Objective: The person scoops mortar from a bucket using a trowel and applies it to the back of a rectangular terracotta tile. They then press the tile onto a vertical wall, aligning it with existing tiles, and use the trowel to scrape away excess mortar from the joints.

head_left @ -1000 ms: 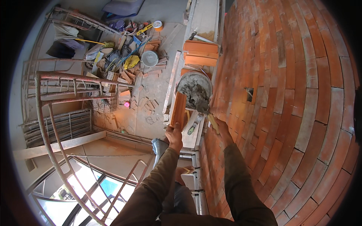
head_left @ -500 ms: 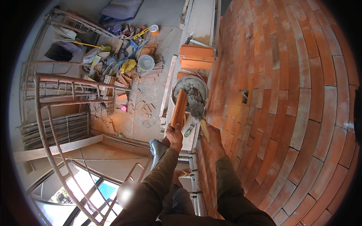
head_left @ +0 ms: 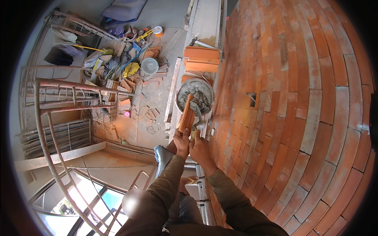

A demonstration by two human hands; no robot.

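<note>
Head camera: the left hand (head_left: 182,143) is closed on the near end of a narrow terracotta brick tile (head_left: 186,119), thumb on its face, with the far end reaching over the near rim of a mortar bucket (head_left: 178,101). The right hand (head_left: 201,151), just beside the left, is wrapped around the handle of a trowel (head_left: 198,116); its blade, coated in wet grey mortar, lies along the tile's right edge, though whether metal meets clay cannot be told. More mortar (head_left: 202,95) sits in the bucket, which stands on a scaffold plank (head_left: 204,19). Beyond it on the plank are stacked terracotta tiles (head_left: 201,59) and a hammer (head_left: 205,45). On the right rises a terracotta brick wall (head_left: 299,118) with a small square hole (head_left: 252,99).
</note>
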